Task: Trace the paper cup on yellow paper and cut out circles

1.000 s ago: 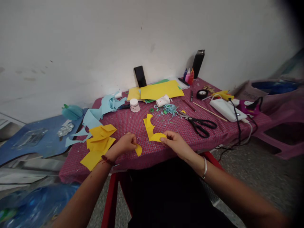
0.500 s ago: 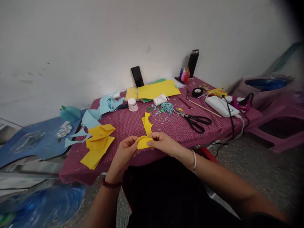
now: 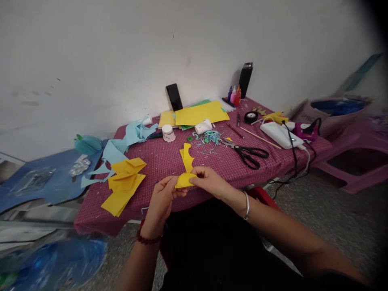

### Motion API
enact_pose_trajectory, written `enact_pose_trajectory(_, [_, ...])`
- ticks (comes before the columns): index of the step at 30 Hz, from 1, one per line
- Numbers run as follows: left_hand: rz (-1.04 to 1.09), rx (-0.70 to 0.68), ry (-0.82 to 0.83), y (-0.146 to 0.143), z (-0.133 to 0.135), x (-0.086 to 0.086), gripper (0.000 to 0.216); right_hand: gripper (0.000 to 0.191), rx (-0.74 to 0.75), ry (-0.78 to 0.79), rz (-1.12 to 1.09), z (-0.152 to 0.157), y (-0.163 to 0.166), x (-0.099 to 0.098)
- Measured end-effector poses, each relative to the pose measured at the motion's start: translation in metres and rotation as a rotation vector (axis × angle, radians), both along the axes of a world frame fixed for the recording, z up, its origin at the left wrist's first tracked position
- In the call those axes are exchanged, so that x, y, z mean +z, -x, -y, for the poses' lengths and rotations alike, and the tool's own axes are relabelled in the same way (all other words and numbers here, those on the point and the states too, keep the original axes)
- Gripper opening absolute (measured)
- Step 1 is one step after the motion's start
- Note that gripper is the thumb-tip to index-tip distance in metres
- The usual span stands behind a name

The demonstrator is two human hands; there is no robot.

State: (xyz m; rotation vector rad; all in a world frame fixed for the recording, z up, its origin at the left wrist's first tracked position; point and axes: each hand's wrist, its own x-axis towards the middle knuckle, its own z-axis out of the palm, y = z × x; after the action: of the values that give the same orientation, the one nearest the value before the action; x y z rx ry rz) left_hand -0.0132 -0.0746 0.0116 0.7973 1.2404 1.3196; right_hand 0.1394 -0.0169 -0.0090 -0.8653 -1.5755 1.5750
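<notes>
A folded piece of yellow paper [image 3: 184,180], shaped like a half circle, is held over the table's front edge. My left hand [image 3: 165,195] pinches its left end, and my right hand [image 3: 206,182] pinches the right end between thumb and fingers. Just beyond my hands lies a yellow paper offcut [image 3: 187,157] with a scalloped edge. More folded yellow paper [image 3: 125,184] is piled to the left. Black-handled scissors [image 3: 247,152] rest to the right, beside a heap of thin blue and green paper shreds [image 3: 211,136].
Light blue paper scraps [image 3: 135,133], a white tub [image 3: 168,133], a phone [image 3: 173,97] and yellow sheets [image 3: 201,114] are farther back. On the right are black tape [image 3: 251,117], a white power strip [image 3: 281,135] with cables, and a dark bottle [image 3: 245,81]. A blue paper ornament [image 3: 88,145] sits left.
The folded yellow paper has closed into a flatter half circle. My left hand has turned slightly, its fingers now stretching under the paper; my right hand stays nearly in place.
</notes>
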Motion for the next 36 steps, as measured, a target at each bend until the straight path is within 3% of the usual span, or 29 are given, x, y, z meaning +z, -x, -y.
enact_pose_trajectory(10, [0.050, 0.018, -0.021, -0.001, -0.002, -0.010, 0.025, 0.015, -0.004, -0.035, 0.037, 0.002, 0.002, -0.001])
enact_pose_trajectory(18, [0.035, 0.067, -0.002, -0.006, -0.001, -0.007, 0.026, 0.019, -0.048, -0.061, 0.037, 0.001, 0.004, -0.005])
enact_pose_trajectory(22, [0.056, 0.125, -0.011, -0.005, -0.002, -0.009, 0.024, 0.008, -0.057, -0.047, -0.045, -0.001, -0.002, 0.004])
enact_pose_trajectory(26, [0.116, 0.148, 0.001, -0.002, -0.005, -0.010, 0.024, 0.025, -0.080, 0.007, -0.169, -0.004, -0.013, 0.012])
enact_pose_trajectory(31, [0.153, 0.140, 0.010, -0.002, -0.006, -0.010, 0.024, 0.038, -0.009, 0.016, -0.142, -0.001, -0.021, 0.008])
enact_pose_trajectory(36, [0.125, 0.148, -0.017, -0.005, -0.002, -0.006, 0.024, 0.039, 0.044, -0.008, -0.100, 0.006, -0.022, 0.004])
